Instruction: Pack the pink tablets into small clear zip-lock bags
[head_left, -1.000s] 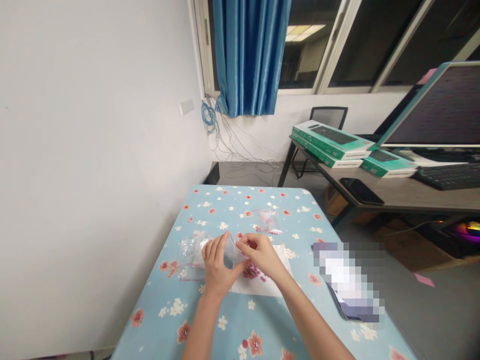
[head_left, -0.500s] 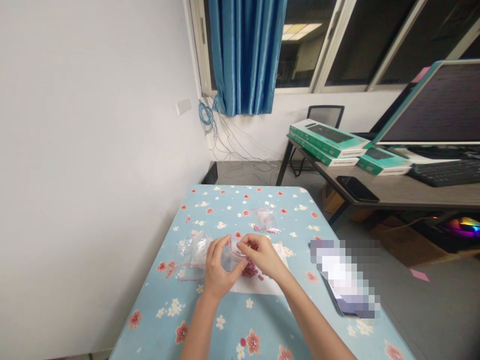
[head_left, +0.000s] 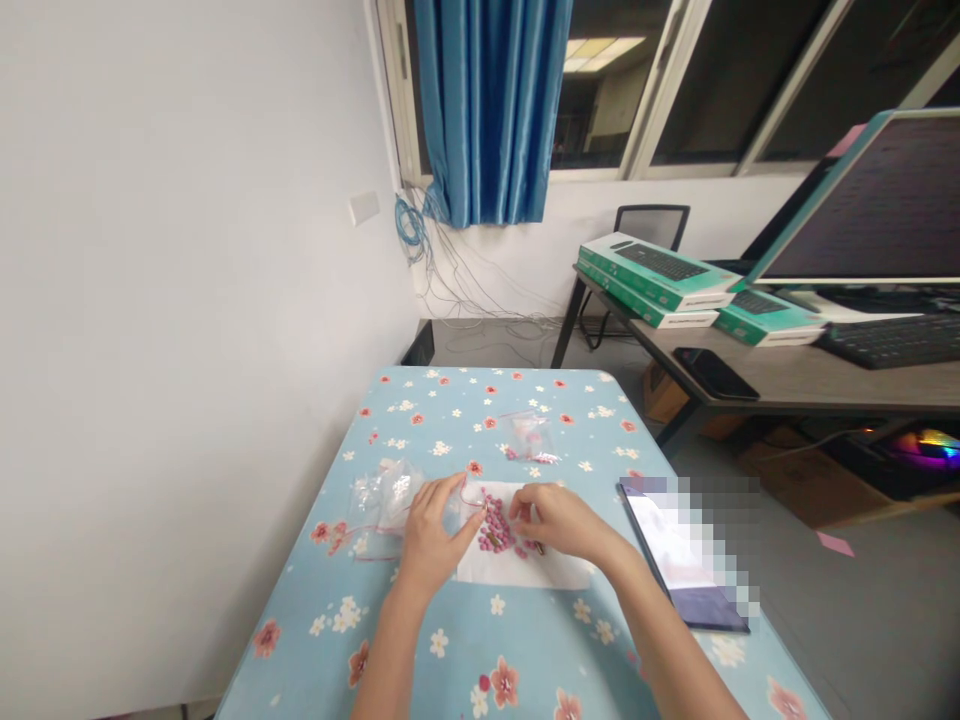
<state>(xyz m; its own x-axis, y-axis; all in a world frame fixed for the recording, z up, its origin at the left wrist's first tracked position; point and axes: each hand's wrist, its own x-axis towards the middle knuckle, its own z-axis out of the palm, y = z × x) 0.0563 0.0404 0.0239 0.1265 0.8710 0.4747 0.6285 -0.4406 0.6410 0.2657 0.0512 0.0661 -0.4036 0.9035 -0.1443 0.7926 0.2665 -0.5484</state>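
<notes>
My left hand [head_left: 433, 530] is closed on the edge of a small clear zip bag [head_left: 471, 492] with a red seal line, thumb and fingers curved round its mouth. Pink beads [head_left: 496, 527] lie in a loose pile on a white sheet of paper [head_left: 510, 571], with a few darker pieces among them. Over the pile's right side is my right hand [head_left: 555, 518], its fingers curled in toward the thumb. Whatever is between those fingertips is too small to make out.
More clear plastic bags [head_left: 394, 497] lie left of my left hand. Farther back rests a bag with pink beads [head_left: 531, 437]. A tablet or large phone [head_left: 686, 560], partly blurred, lies on the right of the flowered tablecloth [head_left: 450, 650]. A desk with keyboard boxes [head_left: 660, 275] stands beyond.
My right hand has moved from the bag's mouth to the right and slightly down, over the bead pile. More of the beads and paper show now. My left hand stays at the bag.
</notes>
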